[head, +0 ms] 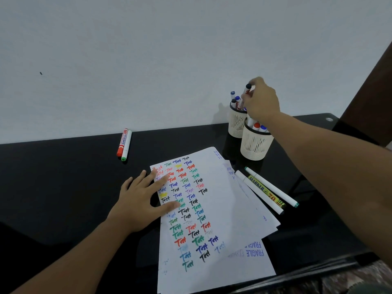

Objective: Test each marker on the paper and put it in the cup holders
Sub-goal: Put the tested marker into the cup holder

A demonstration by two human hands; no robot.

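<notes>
A white paper covered in coloured "Test" marks lies on the black table. My left hand rests flat on the paper's left edge, fingers spread. My right hand is above the far cup holder, fingers closed on a dark-capped marker held upright over it. The near cup holder stands in front, with several markers in it. Three markers lie right of the paper. A red marker and a green-capped marker lie at the far left.
A pale wall rises directly behind the table. More sheets are fanned out under the top paper. A dark brown panel stands at the right. The table's front edge runs along the bottom right.
</notes>
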